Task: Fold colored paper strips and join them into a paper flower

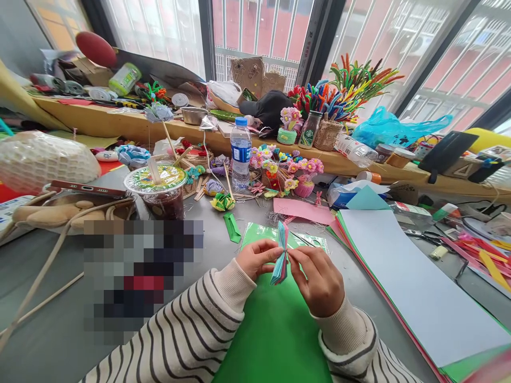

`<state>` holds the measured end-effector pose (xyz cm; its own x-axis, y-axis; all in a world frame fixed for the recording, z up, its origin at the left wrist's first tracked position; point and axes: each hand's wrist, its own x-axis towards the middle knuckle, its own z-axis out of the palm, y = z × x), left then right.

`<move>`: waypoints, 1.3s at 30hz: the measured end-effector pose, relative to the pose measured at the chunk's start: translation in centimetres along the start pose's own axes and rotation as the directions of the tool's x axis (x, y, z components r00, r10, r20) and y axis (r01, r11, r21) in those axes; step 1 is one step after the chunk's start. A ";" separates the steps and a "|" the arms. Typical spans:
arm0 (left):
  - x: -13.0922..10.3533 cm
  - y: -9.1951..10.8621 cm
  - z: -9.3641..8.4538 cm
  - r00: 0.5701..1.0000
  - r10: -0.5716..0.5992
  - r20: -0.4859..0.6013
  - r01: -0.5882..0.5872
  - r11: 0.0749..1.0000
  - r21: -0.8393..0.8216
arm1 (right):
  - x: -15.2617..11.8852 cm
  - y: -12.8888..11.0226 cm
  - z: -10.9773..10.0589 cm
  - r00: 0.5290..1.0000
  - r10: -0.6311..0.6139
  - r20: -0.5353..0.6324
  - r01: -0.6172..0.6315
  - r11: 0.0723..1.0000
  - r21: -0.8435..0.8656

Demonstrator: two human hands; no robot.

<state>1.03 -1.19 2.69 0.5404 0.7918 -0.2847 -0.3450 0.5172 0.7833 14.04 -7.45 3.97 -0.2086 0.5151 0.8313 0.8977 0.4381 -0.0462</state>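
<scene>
Blue-and-pink pleated paper (280, 270): left hand (256, 259) and right hand (320, 279) pinch its narrow waist closed; hold the folds flush.

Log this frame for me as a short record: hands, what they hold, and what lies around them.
Held item: folded paper, pleated, blue and pink, pinched narrow at the middle
Left hand: thumb and fingers gripping the folded paper near its middle
Right hand: fingertips pinched at the same spot; any tie there is too small to make out
Beneath: green sheet
To the right: paper stack, pale sheet on top
To the left: lidded cup with dark drink
Beyond: water bottle, upright, beside handmade flowers
</scene>
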 end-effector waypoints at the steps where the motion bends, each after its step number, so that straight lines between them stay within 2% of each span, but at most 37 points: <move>1: 0.0 0.0 0.0 1.000 0.011 -0.005 -0.011 1.000 0.007 | 0.0 -0.1 0.0 1.000 -0.015 0.003 0.015 0.999 -0.032; 4: -0.1 -0.1 0.1 0.996 0.094 -0.004 -0.093 0.994 0.057 | 0.1 -0.2 0.0 0.999 -0.043 0.000 0.043 0.994 -0.099; 7: -0.3 -0.1 0.2 0.958 0.285 0.032 -0.287 0.944 0.166 | 0.3 -0.4 0.0 0.999 -0.038 -0.016 0.036 0.993 -0.113; 9: -0.6 -0.1 0.2 0.893 0.444 0.076 -0.446 0.851 0.276 | 0.3 -0.4 0.0 1.000 -0.014 -0.026 0.012 0.996 -0.093; 10: -0.7 0.0 0.2 0.847 0.522 0.103 -0.523 0.780 0.343 | 0.3 -0.4 0.0 1.000 0.012 -0.028 -0.014 0.998 -0.069; 13: -1.0 0.3 0.1 0.688 0.698 0.197 -0.670 0.508 0.542 | 0.2 -0.3 0.0 0.989 0.147 -0.005 -0.146 0.989 0.035; 14: -1.0 0.3 0.1 0.657 0.721 0.221 -0.685 0.447 0.576 | 0.2 -0.2 0.0 0.983 0.181 0.001 -0.181 0.982 0.058; 15: -1.0 0.4 0.1 0.649 0.725 0.232 -0.690 0.431 0.582 | 0.1 -0.2 0.0 0.981 0.195 -0.003 -0.195 0.979 0.068; 16: -1.0 0.4 0.1 0.668 0.708 0.229 -0.685 0.465 0.560 | 0.1 -0.1 0.1 0.982 0.187 -0.016 -0.186 0.981 0.064; 17: -1.0 0.4 0.1 0.706 0.674 0.214 -0.669 0.538 0.513 | 0.1 -0.1 0.1 0.986 0.161 -0.035 -0.159 0.986 0.047; 19: -1.0 0.3 0.3 0.823 0.541 0.171 -0.562 0.735 0.379 | 0.2 -0.1 0.2 0.993 0.089 -0.074 -0.090 0.996 -0.010; 21: -0.9 0.3 0.5 0.920 0.378 0.107 -0.393 0.886 0.247 | 0.2 -0.2 0.3 0.995 0.027 -0.092 -0.034 0.997 -0.076; 22: -0.9 0.2 0.6 0.950 0.304 0.074 -0.313 0.931 0.191 | 0.3 -0.2 0.3 0.996 0.001 -0.092 -0.011 0.994 -0.108; 24: -0.8 0.2 0.7 0.980 0.197 0.005 -0.196 0.976 0.093 | 0.3 -0.1 0.4 0.996 -0.045 -0.078 0.031 0.985 -0.170; 27: -0.4 0.2 0.5 0.994 0.098 -0.050 -0.097 0.995 0.022 | 0.2 -0.1 0.5 0.994 -0.100 -0.044 0.086 0.965 -0.247; 29: -0.1 0.1 0.3 0.994 0.097 -0.052 -0.095 0.995 0.028 | 0.1 -0.1 0.7 0.993 -0.113 -0.033 0.099 0.955 -0.279; 33: 0.0 -0.3 0.1 0.961 0.276 -0.004 -0.271 0.946 0.180 | 0.1 -0.2 0.9 0.999 -0.030 -0.025 0.023 0.970 -0.242; 36: -0.2 -0.6 0.1 0.897 0.437 0.068 -0.432 0.833 0.347 | 0.1 -0.3 0.8 0.996 0.091 0.021 -0.088 0.987 -0.132; 39: -0.4 -0.9 0.1 0.819 0.554 0.149 -0.557 0.707 0.435 | 0.0 -0.3 0.7 0.980 0.183 0.075 -0.180 0.982 -0.048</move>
<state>1.19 -1.98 2.13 0.3656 0.8867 0.2830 -0.2115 -0.2169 0.9530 13.49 -7.09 3.62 -0.0688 0.6403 0.7650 0.9383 0.3020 -0.1684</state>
